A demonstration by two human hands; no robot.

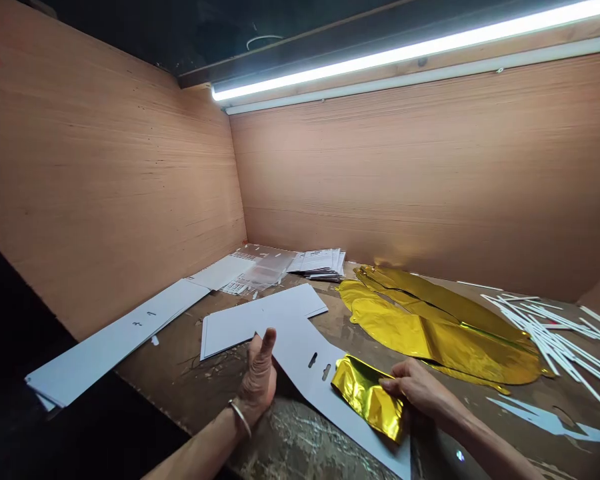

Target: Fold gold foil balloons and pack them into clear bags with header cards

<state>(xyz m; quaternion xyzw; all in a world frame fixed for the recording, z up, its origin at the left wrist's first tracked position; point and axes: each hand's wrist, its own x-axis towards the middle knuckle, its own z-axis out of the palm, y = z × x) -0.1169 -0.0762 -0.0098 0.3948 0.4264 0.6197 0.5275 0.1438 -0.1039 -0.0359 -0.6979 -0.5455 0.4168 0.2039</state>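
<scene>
Surface: wooden bench (180,360), gold balloons (440,327) at 2 o'clock
Left hand (259,377): open, just beside white card (313,380)
Right hand (417,390): gripping gold foil (367,398)

This is a small home-style workshop or piecework packing booth, not a kitchen or office. Bare plywood walls (360,180) enclose a scarred wooden worktop (170,393), lit by a tube light (410,60) fixed overhead. Batch materials lie spread across it: gold foil balloons (430,327), loose white sticks (550,340), slotted white card strips (115,340), clear plastic sleeves (260,270) and a stack of printed sheets (320,263).
</scene>
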